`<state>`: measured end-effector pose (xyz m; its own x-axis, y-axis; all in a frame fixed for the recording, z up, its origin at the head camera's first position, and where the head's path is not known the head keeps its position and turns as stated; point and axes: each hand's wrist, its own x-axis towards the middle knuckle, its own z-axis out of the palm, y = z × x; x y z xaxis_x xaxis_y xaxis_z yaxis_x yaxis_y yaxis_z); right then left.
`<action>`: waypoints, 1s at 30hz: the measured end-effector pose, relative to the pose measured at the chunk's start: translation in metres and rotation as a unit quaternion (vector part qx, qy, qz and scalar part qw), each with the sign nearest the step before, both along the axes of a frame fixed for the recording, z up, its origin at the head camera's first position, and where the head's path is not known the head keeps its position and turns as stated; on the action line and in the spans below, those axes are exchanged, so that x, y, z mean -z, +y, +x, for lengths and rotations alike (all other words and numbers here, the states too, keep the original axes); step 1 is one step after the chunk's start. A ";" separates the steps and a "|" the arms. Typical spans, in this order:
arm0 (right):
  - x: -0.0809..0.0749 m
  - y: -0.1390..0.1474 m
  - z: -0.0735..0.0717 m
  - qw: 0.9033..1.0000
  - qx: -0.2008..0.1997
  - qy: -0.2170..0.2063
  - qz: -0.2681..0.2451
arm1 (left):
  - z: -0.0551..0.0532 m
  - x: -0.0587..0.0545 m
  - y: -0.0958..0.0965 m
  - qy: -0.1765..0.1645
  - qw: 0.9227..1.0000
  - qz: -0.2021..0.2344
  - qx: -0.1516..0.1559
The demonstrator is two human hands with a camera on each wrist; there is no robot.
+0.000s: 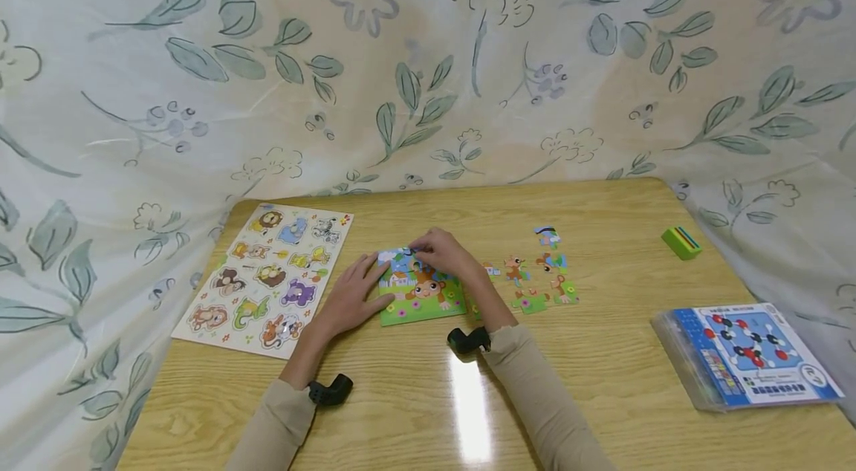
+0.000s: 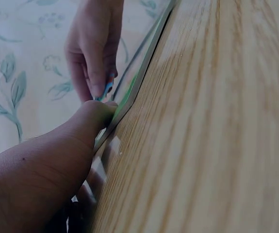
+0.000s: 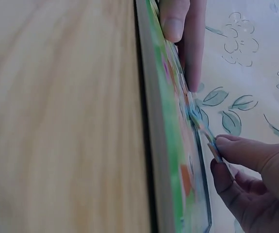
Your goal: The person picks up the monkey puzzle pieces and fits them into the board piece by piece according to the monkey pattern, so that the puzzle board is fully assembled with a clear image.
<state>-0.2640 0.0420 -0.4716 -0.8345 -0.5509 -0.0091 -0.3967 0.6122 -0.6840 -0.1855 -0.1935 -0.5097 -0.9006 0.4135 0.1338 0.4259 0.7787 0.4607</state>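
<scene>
A monkey jigsaw puzzle [image 1: 408, 313] in a green-edged tray lies on the table in the head view. My left hand [image 1: 354, 296] rests along its left side, fingers extended over the upper left and thumb at the lower left. Above the top of the puzzle, my right hand [image 1: 444, 254] pinches a small jigsaw piece [image 3: 208, 133] between thumb and fingers. In the right wrist view that piece is tilted, its lower end against the picture surface. Loose jigsaw pieces [image 1: 516, 269] lie right of the tray, some partly hidden by the right forearm.
An animal puzzle board [image 1: 247, 341] lies on the left of the table. On the right are a small green striped block [image 1: 682, 242] and a boxed molecule model set [image 1: 756, 359]. A floral cloth [image 1: 414, 85] hangs behind the wooden table [image 1: 374, 411].
</scene>
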 end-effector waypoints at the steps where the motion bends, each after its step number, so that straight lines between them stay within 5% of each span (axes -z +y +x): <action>1: 0.000 0.000 0.000 1.000 0.000 0.004 0.007 | 0.000 0.000 0.000 0.003 1.000 -0.001 0.002; 13: 0.003 -0.006 0.001 0.998 -0.016 0.057 0.025 | 0.001 0.000 -0.001 0.015 1.000 -0.004 0.011; 24: 0.001 -0.006 0.002 0.998 -0.041 0.031 0.043 | 0.002 -0.003 -0.001 0.010 1.000 -0.003 0.008; 30: -0.001 -0.007 0.002 0.994 -0.060 0.053 0.068 | 0.002 -0.002 -0.001 0.006 1.000 -0.007 0.007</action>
<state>-0.2617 0.0355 -0.4707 -0.7628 -0.6466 -0.0067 -0.5379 0.6403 -0.5483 -0.1840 -0.1944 -0.5074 -0.8932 0.4279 0.1379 0.4419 0.7792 0.4445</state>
